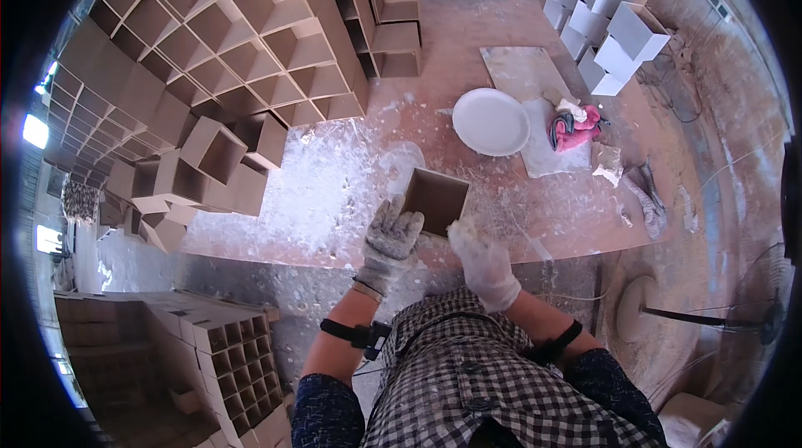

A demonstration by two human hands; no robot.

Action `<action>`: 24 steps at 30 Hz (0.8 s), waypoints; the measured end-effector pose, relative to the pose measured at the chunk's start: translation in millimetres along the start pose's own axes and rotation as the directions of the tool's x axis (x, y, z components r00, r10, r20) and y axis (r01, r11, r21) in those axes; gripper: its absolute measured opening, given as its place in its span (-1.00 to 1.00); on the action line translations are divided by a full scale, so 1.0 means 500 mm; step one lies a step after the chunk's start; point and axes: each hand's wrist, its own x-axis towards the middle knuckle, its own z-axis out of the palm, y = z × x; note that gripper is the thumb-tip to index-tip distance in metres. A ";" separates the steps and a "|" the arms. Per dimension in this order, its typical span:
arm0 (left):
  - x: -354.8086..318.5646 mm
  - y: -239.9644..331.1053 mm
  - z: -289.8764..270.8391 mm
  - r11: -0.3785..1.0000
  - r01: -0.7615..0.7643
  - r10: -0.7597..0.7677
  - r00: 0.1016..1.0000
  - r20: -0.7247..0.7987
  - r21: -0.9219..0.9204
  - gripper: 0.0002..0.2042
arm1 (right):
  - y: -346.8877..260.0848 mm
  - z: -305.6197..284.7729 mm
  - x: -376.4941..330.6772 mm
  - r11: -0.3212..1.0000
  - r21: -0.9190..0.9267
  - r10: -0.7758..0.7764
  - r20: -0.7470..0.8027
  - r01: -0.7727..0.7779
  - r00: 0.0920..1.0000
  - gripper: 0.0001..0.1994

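Note:
An open-topped brown cardboard box (435,201) stands near the front edge of the work table, in front of me. My left hand (391,235), in a dusty grey-white work glove, holds its left side, with the fingers along the outer wall and the thumb near the rim. At the near right corner of the box is my right hand (483,262), in a whiter glove. Its fingers are curled together, slightly blurred, and anything between them cannot be made out. A round white dish (491,121) lies beyond the box, to its right.
Stacked brown boxes (276,38) rise at the far left, with loose boxes (209,160) below. White boxes (603,17) stand at the back right. A pink cloth (575,132) lies on a board (522,72). More boxes (242,364) are at lower left; a fan (639,308) stands right.

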 end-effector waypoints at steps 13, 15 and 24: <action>-0.014 -0.007 0.028 0.999 0.005 -0.007 0.998 -0.061 -0.042 -0.48 | 0.059 -0.015 0.079 0.973 -0.204 -0.130 -0.083 0.111 0.988 -0.48; -0.008 -0.003 0.013 0.999 0.003 -0.006 0.998 -0.057 -0.052 -0.47 | -0.009 -0.040 0.027 0.999 -0.043 0.020 0.197 -0.012 0.980 -0.48; 0.003 0.005 0.004 0.998 0.011 -0.015 0.998 -0.055 -0.066 -0.51 | 0.096 -0.004 0.094 0.992 0.124 -0.010 -0.099 0.022 0.995 -0.52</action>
